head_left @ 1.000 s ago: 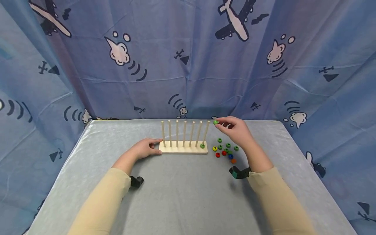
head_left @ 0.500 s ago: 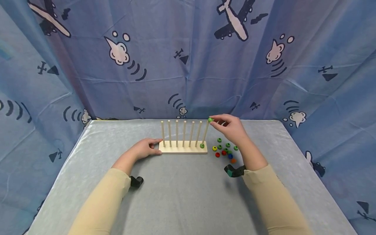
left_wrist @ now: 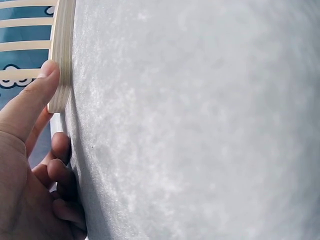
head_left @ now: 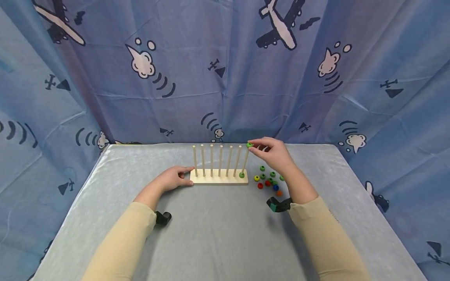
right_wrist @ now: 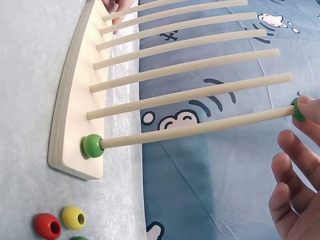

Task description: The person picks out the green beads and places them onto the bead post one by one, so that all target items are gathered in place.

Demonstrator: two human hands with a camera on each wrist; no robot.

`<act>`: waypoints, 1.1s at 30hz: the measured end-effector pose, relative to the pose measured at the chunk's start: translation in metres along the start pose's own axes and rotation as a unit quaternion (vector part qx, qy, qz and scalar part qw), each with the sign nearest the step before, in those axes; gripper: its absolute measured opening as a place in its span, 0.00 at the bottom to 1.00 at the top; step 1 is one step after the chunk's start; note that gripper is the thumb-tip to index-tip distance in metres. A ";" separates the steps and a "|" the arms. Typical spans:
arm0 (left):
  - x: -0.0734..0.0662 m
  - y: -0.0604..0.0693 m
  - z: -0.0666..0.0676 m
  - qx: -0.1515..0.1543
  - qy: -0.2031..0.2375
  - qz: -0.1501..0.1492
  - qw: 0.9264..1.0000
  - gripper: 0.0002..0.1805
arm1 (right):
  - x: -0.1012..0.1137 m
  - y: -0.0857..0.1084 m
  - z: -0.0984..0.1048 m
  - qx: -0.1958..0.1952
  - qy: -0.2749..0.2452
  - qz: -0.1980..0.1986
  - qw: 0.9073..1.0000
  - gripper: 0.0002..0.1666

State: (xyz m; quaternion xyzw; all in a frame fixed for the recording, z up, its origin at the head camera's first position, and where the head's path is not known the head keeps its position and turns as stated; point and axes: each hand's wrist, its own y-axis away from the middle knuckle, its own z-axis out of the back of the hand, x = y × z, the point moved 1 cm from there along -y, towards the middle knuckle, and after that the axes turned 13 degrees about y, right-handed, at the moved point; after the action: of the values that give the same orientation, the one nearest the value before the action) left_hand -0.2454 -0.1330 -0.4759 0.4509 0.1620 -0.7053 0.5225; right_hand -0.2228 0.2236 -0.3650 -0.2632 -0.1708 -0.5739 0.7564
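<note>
A wooden peg rack (head_left: 218, 180) with a row of upright pegs stands on the table. My left hand (head_left: 171, 178) grips its left end; in the left wrist view the thumb (left_wrist: 49, 70) lies on the base beside the end peg. Between thumb and forefinger, my right hand (head_left: 272, 152) pinches a green bead (head_left: 249, 145) at the tip of the rightmost peg. The right wrist view has that bead (right_wrist: 298, 109) on the peg's end, partly hidden by the fingers. Another green bead (right_wrist: 92, 146) sits at the foot of the same peg.
Right of the rack lie loose beads: several green, a yellow one (head_left: 256, 178), red ones (head_left: 260, 186), a blue one (head_left: 275, 187) and an orange one (head_left: 279, 193). A blue patterned curtain (head_left: 183, 78) hangs behind the grey cloth-covered table (head_left: 218, 234).
My right hand has moved left with the green bead, from beside the rightmost peg onto its tip. The left hand has stayed at the rack's end.
</note>
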 end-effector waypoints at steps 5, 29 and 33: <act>0.000 0.000 0.000 -0.001 0.002 -0.003 1.000 0.37 | -0.002 0.000 -0.002 0.006 0.007 0.001 1.000 0.18; 0.003 -0.002 0.000 -0.001 0.005 -0.004 1.000 0.37 | -0.030 0.004 -0.043 0.094 0.072 -0.029 0.993 0.19; 0.003 -0.002 0.000 0.002 0.007 -0.003 1.000 0.37 | -0.035 0.005 -0.051 0.114 0.084 -0.025 0.990 0.18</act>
State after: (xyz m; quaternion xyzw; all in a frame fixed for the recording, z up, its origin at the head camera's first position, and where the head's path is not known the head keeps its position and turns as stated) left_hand -0.2472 -0.1342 -0.4785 0.4559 0.1658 -0.7043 0.5184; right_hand -0.2301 0.2211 -0.4266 -0.1216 -0.1777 -0.5898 0.7783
